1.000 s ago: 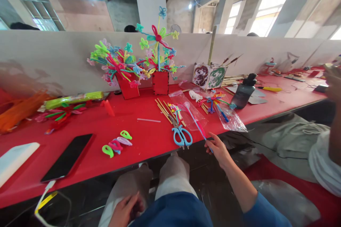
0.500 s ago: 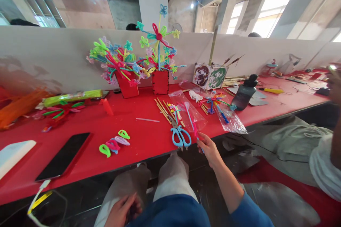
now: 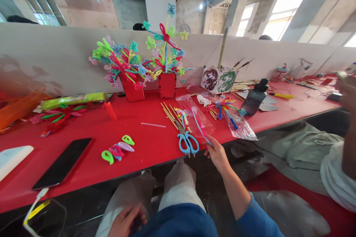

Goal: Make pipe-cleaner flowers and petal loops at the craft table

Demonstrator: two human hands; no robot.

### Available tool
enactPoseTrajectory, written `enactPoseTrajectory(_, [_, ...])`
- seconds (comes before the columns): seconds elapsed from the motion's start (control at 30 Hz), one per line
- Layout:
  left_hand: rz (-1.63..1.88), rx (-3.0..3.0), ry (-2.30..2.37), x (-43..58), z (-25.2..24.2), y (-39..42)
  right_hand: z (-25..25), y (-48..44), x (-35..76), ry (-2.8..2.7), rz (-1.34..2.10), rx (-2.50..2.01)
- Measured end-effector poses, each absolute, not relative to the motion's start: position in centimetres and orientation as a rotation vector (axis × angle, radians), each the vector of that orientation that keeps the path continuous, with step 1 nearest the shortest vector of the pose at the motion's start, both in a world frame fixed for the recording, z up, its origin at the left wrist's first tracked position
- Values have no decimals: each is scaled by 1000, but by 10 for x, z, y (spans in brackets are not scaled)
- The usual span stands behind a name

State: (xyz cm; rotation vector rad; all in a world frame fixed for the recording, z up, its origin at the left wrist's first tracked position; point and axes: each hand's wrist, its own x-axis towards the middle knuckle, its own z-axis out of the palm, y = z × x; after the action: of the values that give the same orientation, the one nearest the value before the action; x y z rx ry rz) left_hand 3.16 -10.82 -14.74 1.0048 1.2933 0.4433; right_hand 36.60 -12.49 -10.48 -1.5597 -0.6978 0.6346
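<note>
Blue stem: the thin fuzzy stem (image 3: pixel 197 121) slants from the right hand (image 3: pixel 218 154) out over the clear bag (image 3: pixel 209 123), its far end leaning left; whether that end touches the bag is not clear.
Grip: the right hand's thumb and fingers look pinched together on the near end of the stem; a pink length (image 3: pixel 203 131) shows just beside it, and whether it is held too is uncertain.
Left hand: low over the lap, the left hand (image 3: pixel 129 219) has its fingers loosely curled; the inside is hidden, so what it may hold is not clear.
Change: over the last second the right hand has shifted left, nearer the scissors (image 3: pixel 185 136), while the loops and phone have kept their places.
Meaning: the stem seems to be the piece being worked on, with the scissors untouched just left of the fingers.
Sticks: several thin sticks (image 3: pixel 168 114) lie at the far end of the scissors, left of the bag.
Loops: four small fuzzy loops (image 3: pixel 116 151) sit together on the left of the red surface (image 3: pixel 155 144), right of the phone (image 3: pixel 62 163).
Pots: two red pots (image 3: pixel 167 87) of fuzzy flowers stand at the far side.
Bottle: a dark bottle (image 3: pixel 254 98) tilts, far right of the bag.
</note>
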Motion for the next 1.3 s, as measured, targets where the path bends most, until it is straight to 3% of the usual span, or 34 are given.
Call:
enactPoseTrajectory(0.17, [284, 1455, 1188, 57, -107, -108, -103, -139, 361, -572, 656, -1501])
enactPoseTrajectory(0.4, [368, 2293, 607, 145, -27, -98, -92, -142, 346, -427, 892, -1339])
enactPoseTrajectory(0.73, [366, 2928, 529, 240, -41, -58, -79, -139, 354, -380, 1026, -1166])
enactPoseTrajectory(1.3, [129, 3064, 438, 276, -62, -39, -85, -151, 358, -421, 1130, -1172])
